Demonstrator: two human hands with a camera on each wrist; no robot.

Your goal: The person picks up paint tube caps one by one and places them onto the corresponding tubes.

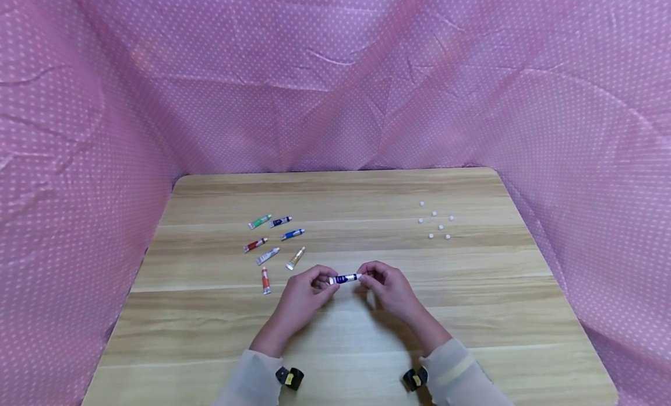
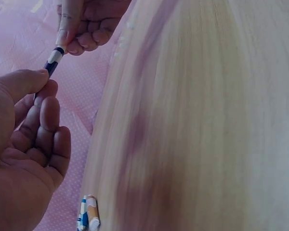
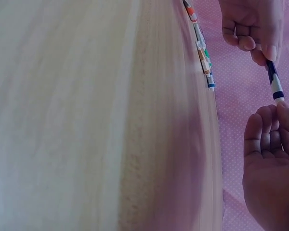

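Between my two hands a dark purple-blue paint tube (image 1: 346,278) is held up over the table, nearly level. My left hand (image 1: 306,295) pinches its flat tail end between thumb and forefinger, the other fingers loosely curled, as the left wrist view shows. At the other end, my right hand (image 1: 390,286) pinches the small white cap (image 1: 359,276) with thumb and forefinger; the fingertips mostly hide it. The tube's dark and white label (image 3: 274,82) shows between the hands in the right wrist view.
Several paint tubes lie left of my hands, among them a green tube (image 1: 260,221), a red tube (image 1: 255,245) and an orange tube (image 1: 265,281). Several small white caps (image 1: 441,226) are scattered at the back right. Pink dotted cloth (image 1: 335,115) surrounds the wooden table (image 1: 503,313).
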